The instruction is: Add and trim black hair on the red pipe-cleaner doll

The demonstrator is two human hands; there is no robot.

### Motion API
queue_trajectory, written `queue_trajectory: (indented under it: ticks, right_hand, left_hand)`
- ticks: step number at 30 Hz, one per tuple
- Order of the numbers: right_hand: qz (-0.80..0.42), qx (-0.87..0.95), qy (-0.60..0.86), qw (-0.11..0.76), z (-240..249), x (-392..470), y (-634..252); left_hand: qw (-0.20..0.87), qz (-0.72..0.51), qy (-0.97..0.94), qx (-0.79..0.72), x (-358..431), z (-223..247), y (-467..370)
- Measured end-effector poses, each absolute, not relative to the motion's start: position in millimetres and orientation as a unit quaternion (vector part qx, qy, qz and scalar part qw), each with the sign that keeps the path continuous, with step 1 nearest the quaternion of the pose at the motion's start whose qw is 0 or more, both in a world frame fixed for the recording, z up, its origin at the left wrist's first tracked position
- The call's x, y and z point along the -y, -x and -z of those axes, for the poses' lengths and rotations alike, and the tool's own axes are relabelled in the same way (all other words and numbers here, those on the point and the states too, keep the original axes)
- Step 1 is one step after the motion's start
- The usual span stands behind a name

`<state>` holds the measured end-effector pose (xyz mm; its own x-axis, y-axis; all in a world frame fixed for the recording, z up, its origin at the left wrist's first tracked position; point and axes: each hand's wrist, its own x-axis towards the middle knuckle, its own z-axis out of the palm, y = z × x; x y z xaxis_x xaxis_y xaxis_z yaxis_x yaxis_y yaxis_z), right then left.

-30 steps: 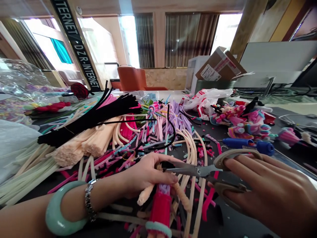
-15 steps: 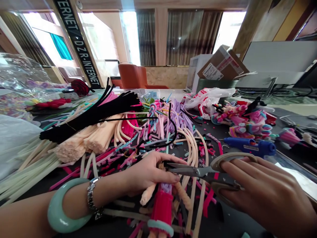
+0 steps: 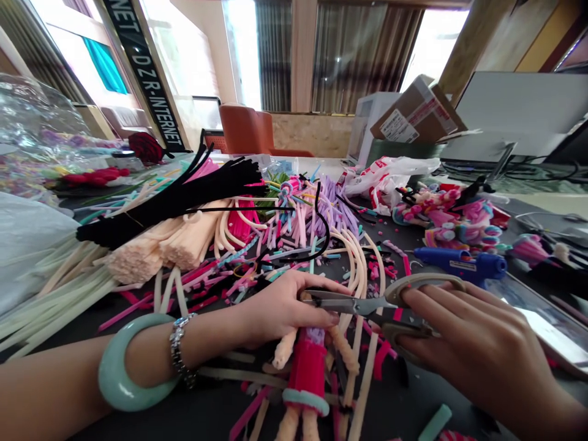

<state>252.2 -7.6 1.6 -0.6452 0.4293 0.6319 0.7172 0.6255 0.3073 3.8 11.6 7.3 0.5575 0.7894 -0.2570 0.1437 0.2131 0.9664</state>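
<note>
Now | left hand (image 3: 280, 311) pinching doll (image 3: 309, 366) (pink-dressed) | right hand (image 3: 480, 343) gripping scissors (image 3: 367, 305) near doll's top

The view is tipped lower. The right hand (image 3: 478, 343) has come leftward — the scissors (image 3: 376, 304) now sit nearer the left hand (image 3: 285, 306). More of the doll's legs (image 3: 288, 422) shows. A mint-green piece (image 3: 435, 422) has entered view toward the near edge of the tabletop (image 3: 386, 416) — at the right edge, more of a white-faced flat item (image 3: 551, 334) is exposed.
</note>
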Motion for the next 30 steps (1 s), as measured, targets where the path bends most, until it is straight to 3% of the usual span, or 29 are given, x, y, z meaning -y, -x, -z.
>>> queue_trajectory:
  ticks: [15, 23, 30]
  right_hand:
    - [0.271, 0.866, 0.341, 0.244, 2.2, 9.4, -254.0]
    - [0.240, 0.814, 0.440, 0.293, 2.4, 8.1, -256.9]
    - [0.205, 0.824, 0.462, 0.255, -0.6, 9.7, -248.4]
  left_hand:
    - [0.636, -0.234, -0.607, -0.415, -11.4, -5.9, -4.9]
    - [0.655, -0.222, -0.588, -0.420, -12.4, -6.0, -0.4]
    - [0.688, -0.254, -0.559, -0.387, -14.6, 1.3, 1.6]
